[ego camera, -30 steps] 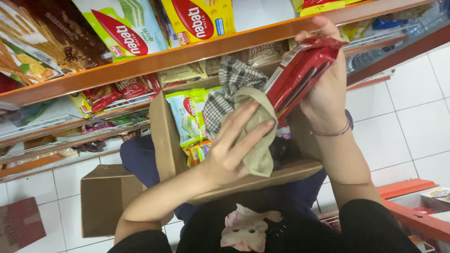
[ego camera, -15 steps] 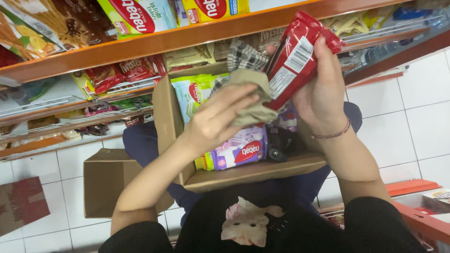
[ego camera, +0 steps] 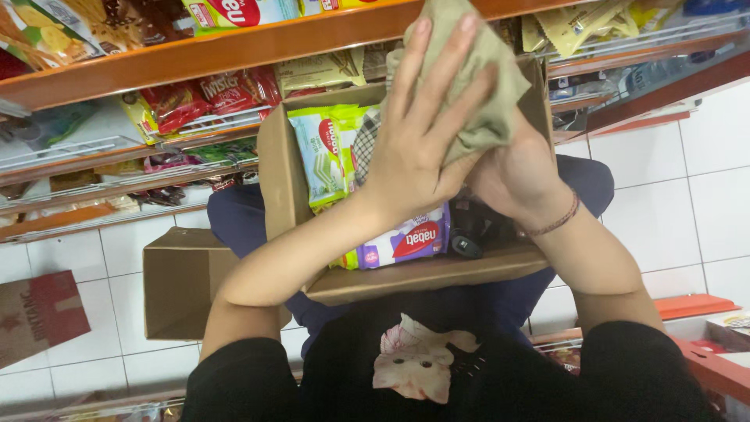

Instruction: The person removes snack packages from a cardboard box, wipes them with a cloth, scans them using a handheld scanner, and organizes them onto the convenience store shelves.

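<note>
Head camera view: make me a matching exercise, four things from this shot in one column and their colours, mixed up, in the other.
Things:
1. cloth under the left hand
2. shelf edge
3. open box on the lap
4. wafer pack at the box's front

Colours:
A. orange
B. purple and white
C. olive green
D. brown

Pairs: 1-C, 2-A, 3-D, 4-B

Green wafer packs (ego camera: 324, 156) and purple pack (ego camera: 406, 241) in carton (ego camera: 422, 277).
</note>
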